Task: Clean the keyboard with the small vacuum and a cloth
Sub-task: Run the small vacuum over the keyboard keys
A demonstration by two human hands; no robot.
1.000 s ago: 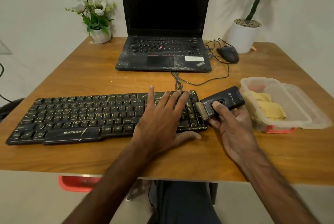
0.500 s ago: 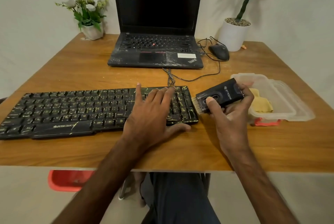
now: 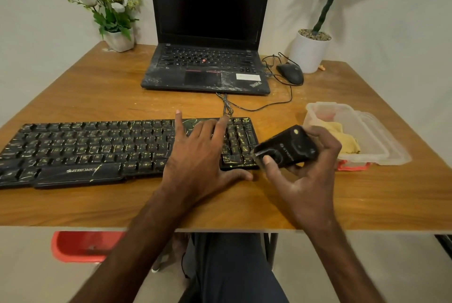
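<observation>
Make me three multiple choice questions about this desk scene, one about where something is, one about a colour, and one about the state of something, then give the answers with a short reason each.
1. Where does the yellow cloth lie?
A. On the laptop
B. Inside the clear plastic container
C. Under the keyboard

2. What colour is the small vacuum?
A. Black
B. White
C. Red

3. What state is the laptop in?
A. Lid closed
B. Lid open, screen lit
C. Lid open, screen dark

Answers:
1. B, the cloth sits within the walls of the clear plastic container at the table's right.
2. A, the vacuum gripped in the right hand is black, at the right end of the keyboard, which the left hand presses flat.
3. C, the lid stands up and the screen shows only black.
</observation>
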